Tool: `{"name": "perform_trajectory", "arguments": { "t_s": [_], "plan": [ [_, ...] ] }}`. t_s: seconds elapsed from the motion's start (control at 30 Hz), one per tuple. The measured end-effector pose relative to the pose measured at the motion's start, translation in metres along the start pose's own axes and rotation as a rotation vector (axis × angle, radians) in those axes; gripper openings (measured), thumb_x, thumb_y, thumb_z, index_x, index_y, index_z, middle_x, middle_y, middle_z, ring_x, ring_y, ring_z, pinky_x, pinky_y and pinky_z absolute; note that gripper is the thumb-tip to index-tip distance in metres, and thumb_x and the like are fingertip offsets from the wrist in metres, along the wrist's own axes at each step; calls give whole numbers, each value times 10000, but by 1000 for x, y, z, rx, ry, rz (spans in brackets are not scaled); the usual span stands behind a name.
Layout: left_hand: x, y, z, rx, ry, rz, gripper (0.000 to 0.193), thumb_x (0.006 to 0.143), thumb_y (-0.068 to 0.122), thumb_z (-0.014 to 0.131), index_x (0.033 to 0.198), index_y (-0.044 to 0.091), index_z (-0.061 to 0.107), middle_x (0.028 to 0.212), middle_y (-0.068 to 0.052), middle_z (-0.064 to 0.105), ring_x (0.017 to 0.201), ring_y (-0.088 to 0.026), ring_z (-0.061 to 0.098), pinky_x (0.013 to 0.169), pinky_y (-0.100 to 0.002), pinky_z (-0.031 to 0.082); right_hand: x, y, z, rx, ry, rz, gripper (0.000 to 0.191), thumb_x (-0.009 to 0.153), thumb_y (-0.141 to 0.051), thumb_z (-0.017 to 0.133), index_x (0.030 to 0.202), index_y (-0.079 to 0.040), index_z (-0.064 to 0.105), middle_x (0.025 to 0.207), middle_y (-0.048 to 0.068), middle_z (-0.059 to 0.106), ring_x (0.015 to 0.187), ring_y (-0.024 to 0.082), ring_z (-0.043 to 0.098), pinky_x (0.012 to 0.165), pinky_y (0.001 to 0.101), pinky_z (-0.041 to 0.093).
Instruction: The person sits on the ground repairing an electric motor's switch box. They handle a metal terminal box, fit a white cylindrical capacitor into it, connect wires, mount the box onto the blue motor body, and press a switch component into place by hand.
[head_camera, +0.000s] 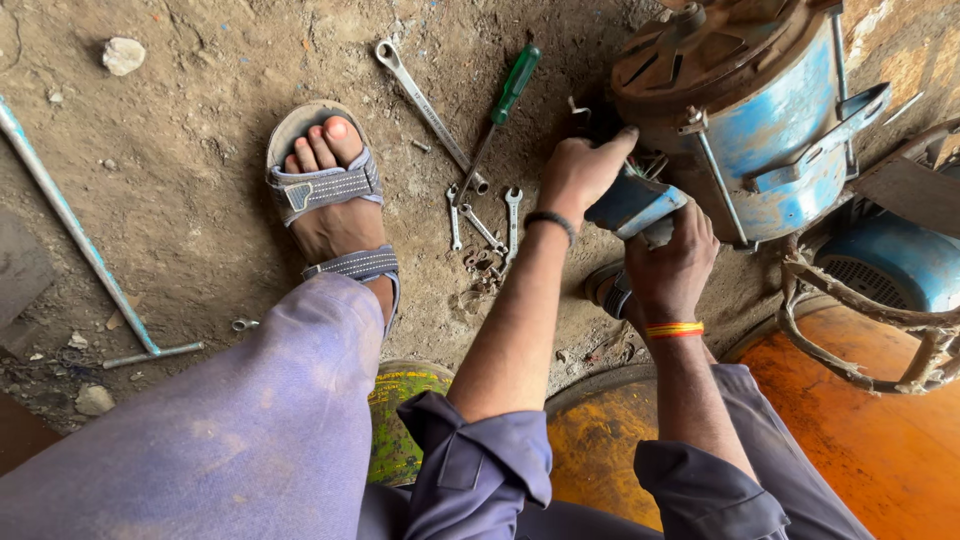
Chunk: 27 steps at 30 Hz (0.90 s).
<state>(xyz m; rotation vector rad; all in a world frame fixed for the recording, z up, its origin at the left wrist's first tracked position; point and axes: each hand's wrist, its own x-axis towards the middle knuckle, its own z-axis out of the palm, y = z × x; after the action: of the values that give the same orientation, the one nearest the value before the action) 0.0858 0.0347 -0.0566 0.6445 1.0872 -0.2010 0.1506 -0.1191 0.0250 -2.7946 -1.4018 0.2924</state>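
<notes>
A blue, rusty electric motor (770, 120) lies on the dirt floor at the upper right. My left hand (580, 170), a dark band on its wrist, presses against the motor's side where the wires come out. Just below it, my right hand (668, 268), wearing an orange and yellow thread band, grips a small blue box cover (630, 200) at the motor's side. On the ground to the left of my hands lie a green-handled screwdriver (505, 100), a long spanner (425, 105) and several small spanners (485, 225).
My sandalled left foot (335, 200) and purple trouser leg fill the lower left. A thin blue-white pipe (70, 225) runs down the left. A second blue motor (895, 260) in a rusty frame sits at the right, above orange drum lids (880, 450). A stone (122, 55) lies upper left.
</notes>
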Motion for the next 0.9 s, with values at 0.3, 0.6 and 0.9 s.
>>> {"name": "perform_trajectory", "arguments": {
  "t_s": [0.3,0.6,0.9],
  "plan": [
    [-15,-75,-16,-607,-443,365,940,714,421,922,1450,-8,524,1357,-170,648,1284,-276,584,1147,-409,431,0,1,1,253,4,35,444,887,-137,849,1242,-27,608,1116,162,723,1019,334,737,874,433,586],
    [-21,-77,13,-466,-319,554,1059,646,394,977,1507,10,494,1433,-136,599,1350,-256,553,1178,-405,437,-4,13,-14,347,-4,1,460,954,-170,813,1310,-6,573,1155,180,729,1074,334,753,892,424,597],
    [-28,-71,37,-286,-88,587,1242,557,543,950,1527,-14,411,1433,-187,598,1337,-273,594,1149,-407,497,10,18,-28,343,-58,-61,448,988,-162,782,1325,8,541,1196,212,728,1121,315,747,949,395,597]
  ]
}}
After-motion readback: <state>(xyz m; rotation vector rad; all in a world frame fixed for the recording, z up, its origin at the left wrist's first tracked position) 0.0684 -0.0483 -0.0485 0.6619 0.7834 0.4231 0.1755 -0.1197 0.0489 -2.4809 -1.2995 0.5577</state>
